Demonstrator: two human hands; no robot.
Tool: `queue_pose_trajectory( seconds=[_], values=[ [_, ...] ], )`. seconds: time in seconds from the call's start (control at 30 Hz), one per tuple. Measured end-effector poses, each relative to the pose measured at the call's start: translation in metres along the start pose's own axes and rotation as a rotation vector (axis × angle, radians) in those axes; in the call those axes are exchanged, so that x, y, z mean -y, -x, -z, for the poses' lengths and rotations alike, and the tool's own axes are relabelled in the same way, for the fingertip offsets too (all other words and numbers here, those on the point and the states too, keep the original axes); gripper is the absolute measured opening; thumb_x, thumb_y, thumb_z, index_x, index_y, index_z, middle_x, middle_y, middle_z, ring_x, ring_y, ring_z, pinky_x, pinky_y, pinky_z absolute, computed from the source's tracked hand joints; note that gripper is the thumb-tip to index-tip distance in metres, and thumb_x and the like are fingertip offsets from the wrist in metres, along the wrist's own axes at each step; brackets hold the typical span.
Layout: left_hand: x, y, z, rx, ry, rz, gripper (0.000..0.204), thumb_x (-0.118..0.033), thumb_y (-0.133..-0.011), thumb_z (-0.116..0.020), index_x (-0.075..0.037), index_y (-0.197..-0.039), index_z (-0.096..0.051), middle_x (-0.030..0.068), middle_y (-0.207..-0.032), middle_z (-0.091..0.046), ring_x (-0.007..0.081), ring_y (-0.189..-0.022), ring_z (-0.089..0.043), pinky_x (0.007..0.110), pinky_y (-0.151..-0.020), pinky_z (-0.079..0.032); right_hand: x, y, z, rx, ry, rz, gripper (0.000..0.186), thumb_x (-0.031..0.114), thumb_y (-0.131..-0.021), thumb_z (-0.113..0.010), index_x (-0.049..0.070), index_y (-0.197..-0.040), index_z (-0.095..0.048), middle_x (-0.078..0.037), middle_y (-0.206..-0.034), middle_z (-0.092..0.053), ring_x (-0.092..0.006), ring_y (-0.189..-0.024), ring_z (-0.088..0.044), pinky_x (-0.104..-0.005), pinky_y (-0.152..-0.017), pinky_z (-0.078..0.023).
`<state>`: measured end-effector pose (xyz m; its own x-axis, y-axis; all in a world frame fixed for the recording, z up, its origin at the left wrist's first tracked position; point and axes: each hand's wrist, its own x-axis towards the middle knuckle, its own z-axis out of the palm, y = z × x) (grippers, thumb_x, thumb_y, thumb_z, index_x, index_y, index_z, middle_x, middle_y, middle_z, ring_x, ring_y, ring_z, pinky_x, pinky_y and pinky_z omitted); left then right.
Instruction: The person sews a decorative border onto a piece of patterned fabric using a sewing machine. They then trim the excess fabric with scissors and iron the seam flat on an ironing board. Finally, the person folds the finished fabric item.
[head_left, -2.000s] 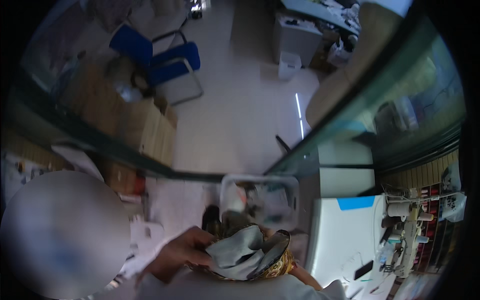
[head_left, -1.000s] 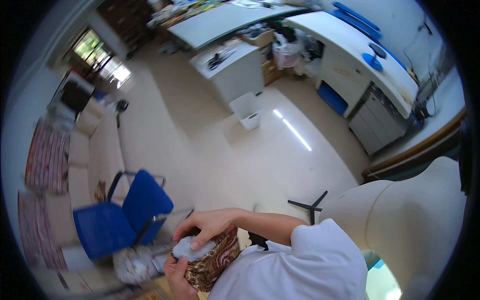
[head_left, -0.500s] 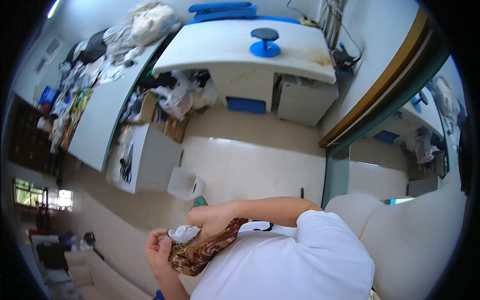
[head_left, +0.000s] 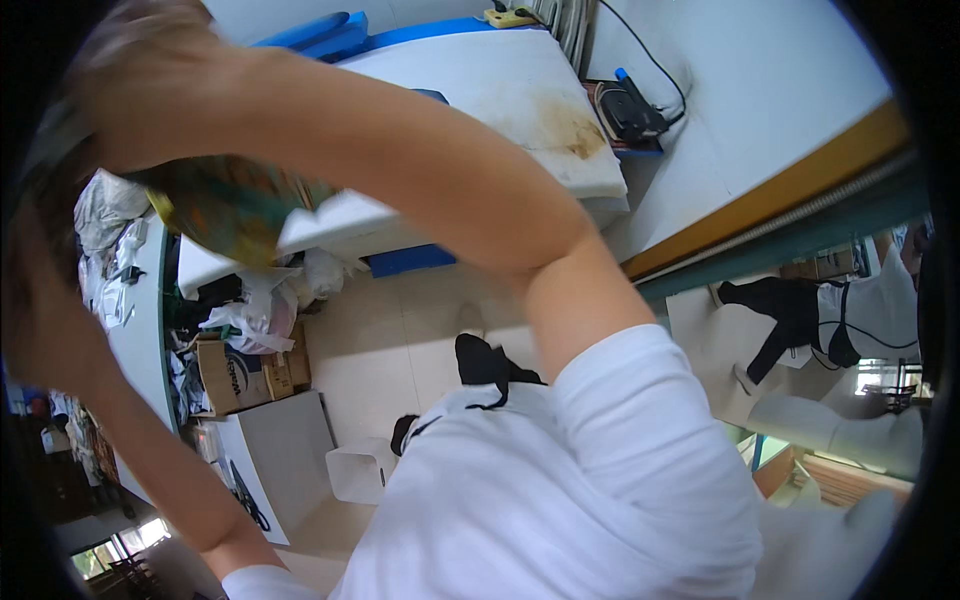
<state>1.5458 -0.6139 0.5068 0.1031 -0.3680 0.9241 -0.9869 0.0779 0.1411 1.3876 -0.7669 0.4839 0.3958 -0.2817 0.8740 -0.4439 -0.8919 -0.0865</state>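
Observation:
Both of my arms are raised toward the upper left. My right hand [head_left: 140, 85] is blurred near the top left corner, with its fingers unclear. A blurred patterned fabric piece [head_left: 235, 210], yellow, green and brown, hangs beside and below it, partly hidden by my forearm. My left hand [head_left: 45, 295] is at the far left edge, smeared by motion and in shadow, so what it holds cannot be made out.
A white-covered board [head_left: 530, 120] with a brown stain lies ahead, beside a black appliance [head_left: 630, 110]. Below are plastic bags [head_left: 260, 310], cardboard boxes [head_left: 235, 370] and a white bin [head_left: 355, 470]. A mirror [head_left: 800, 300] stands at right.
Both hands and the patterned fabric have risen from near my waist to the upper left. The view has turned, and the white-covered board is closer.

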Motion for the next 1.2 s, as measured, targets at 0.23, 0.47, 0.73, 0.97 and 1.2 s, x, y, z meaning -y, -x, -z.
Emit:
queue_pose_trajectory(
  seconds=[0.23,0.47,0.73,0.97,1.2],
  values=[
    [0.016,0.068,-0.268,0.8,0.613,0.506,0.017,-0.017,-0.096,-0.071,-0.001,-0.094,-0.073,-0.0006,-0.078,-0.066,0.0053,-0.072,-0.055,0.022,-0.064,-0.045,-0.249,0.298,-0.06,0.239,0.043,-1.226,0.106,0.06,-0.081,-0.073,-0.017,-0.143,-0.036,-0.037,-0.142,-0.047,-0.0482,-0.132,-0.048,-0.0492,-0.114,-0.036],
    [0.057,0.181,-0.427,1.14,0.687,0.93,0.02,-0.014,-0.095,-0.069,0.004,-0.086,-0.069,0.0069,-0.07,-0.067,0.0113,-0.052,-0.057,0.03,-0.046,-0.046,-0.256,0.302,-0.112,-0.1,-1.084,-1.688,0.041,0.03,-0.091,-0.077,0.0,-0.114,-0.061,-0.006,-0.093,-0.065,-0.0143,-0.078,-0.062,-0.0315,-0.061,-0.057],
    [0.009,0.241,-0.433,1.279,0.778,0.743,0.018,-0.016,-0.09,-0.073,0.002,-0.087,-0.071,0.0139,-0.067,-0.068,0.0172,-0.058,-0.061,0.035,-0.057,-0.05,-0.415,0.301,-0.115,-0.222,-0.961,-1.694,0.032,0.027,-0.097,-0.068,-0.001,-0.112,-0.063,-0.01,-0.106,-0.068,-0.0196,-0.089,-0.067,-0.0327,-0.074,-0.057],
    [-0.034,0.243,-0.435,1.57,0.984,0.703,0.019,-0.014,-0.093,-0.072,0.004,-0.089,-0.068,0.0135,-0.071,-0.068,0.0191,-0.063,-0.063,0.035,-0.061,-0.051,-0.129,0.465,-0.119,0.994,-1.203,-2.18,0.026,0.025,-0.101,-0.061,0.001,-0.11,-0.07,-0.01,-0.099,-0.073,-0.0195,-0.088,-0.071,-0.0322,-0.082,-0.059],
    [0.034,0.212,-0.511,1.195,0.598,0.124,0.017,-0.01,-0.084,-0.075,0.002,-0.091,-0.065,0.0184,-0.09,-0.063,0.0382,-0.085,-0.061,0.044,-0.077,-0.05,-0.171,0.462,-0.219,-1.371,-1.286,-2.417,0.036,0.034,-0.104,-0.054,0.003,-0.108,-0.07,-0.012,-0.099,-0.072,-0.0207,-0.087,-0.071,-0.0321,-0.08,-0.06]
  ],
)
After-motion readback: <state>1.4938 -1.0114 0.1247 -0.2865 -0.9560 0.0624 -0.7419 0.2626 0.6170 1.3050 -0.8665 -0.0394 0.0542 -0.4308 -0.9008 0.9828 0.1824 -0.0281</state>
